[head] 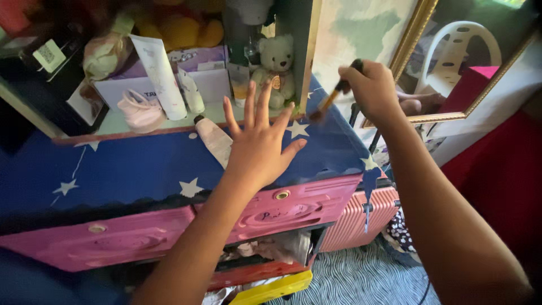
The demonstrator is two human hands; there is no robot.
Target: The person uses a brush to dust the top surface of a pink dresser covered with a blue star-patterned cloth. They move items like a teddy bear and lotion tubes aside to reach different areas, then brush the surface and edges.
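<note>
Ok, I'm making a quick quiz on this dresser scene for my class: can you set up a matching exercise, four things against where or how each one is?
Things:
1. left hand
2. right hand
3. teddy bear
4. white tube

States:
a. sits on the shelf by the wooden side panel
b. grips a makeup brush
c. fingers spread open above the blue star-patterned cloth
d. leans upright on the shelf

Pairs: 1-c, 2-b, 3-a, 4-d

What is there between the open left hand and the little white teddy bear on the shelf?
In the head view, nothing sits between them: the left hand has its fingertips spread just in front of the white teddy bear, partly overlapping it. Only the shelf's pale ledge shows there.
</note>
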